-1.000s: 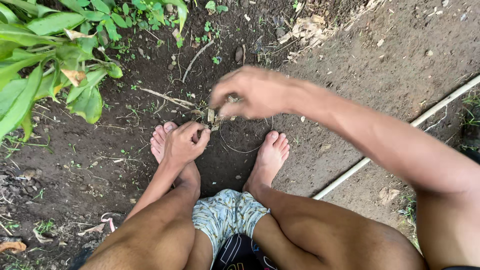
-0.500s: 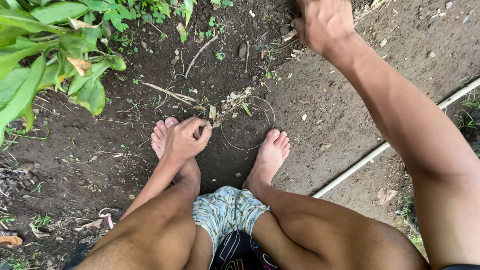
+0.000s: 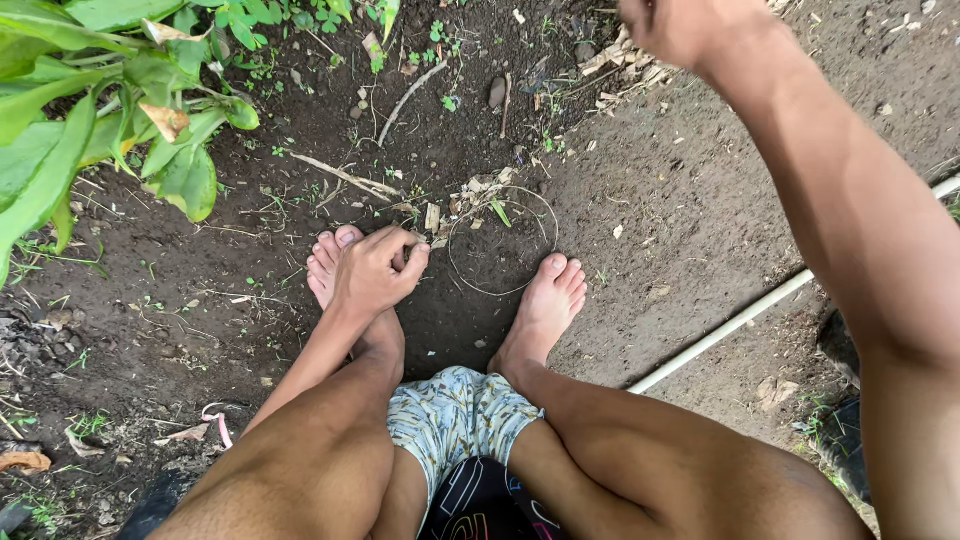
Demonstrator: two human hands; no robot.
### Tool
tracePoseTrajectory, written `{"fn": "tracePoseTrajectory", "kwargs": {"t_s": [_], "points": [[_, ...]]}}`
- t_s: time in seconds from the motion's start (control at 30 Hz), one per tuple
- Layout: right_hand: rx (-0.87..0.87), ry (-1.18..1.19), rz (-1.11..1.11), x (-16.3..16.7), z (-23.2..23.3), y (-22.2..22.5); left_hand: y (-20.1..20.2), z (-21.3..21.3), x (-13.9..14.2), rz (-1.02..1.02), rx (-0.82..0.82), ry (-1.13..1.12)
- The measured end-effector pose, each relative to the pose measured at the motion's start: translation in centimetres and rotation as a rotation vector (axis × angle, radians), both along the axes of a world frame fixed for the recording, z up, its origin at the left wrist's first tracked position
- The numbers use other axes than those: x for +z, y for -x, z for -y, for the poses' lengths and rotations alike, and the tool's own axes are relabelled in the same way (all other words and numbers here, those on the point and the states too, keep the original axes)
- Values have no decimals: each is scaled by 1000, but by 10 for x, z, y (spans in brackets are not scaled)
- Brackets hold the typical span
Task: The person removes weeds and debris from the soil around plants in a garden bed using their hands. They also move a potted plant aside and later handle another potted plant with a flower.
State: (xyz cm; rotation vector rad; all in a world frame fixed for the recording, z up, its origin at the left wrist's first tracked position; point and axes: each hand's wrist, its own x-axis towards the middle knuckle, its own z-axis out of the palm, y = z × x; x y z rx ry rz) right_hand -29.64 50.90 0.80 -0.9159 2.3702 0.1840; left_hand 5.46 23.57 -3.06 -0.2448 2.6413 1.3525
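My right hand (image 3: 672, 28) has swung up from the circle scratched in the soil (image 3: 500, 240) to the frame's top edge, fingers out of view, so its grip is unclear. My left hand (image 3: 375, 272) stays over my left foot (image 3: 330, 262), fingers loosely curled beside that circle, holding nothing I can see.

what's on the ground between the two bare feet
In the head view, dark soil lies between the left foot and the right foot, with a thin wire-like ring on it. The left hand rests on the left foot beside the ring.
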Motion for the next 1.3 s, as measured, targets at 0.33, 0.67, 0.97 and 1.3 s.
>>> {"fn": "tracePoseTrajectory", "kwargs": {"t_s": [0.33, 0.67, 0.97, 1.3], "points": [[-71, 669, 939, 56, 86, -114, 2, -1, 0, 36, -10, 34], [138, 405, -151, 0, 30, -38, 0, 1, 0, 16, -1, 15], [52, 285, -72, -45, 35, -29, 0, 1, 0, 9, 2, 4], [475, 193, -620, -36, 45, -45, 0, 3, -2, 12, 9, -24]]}}
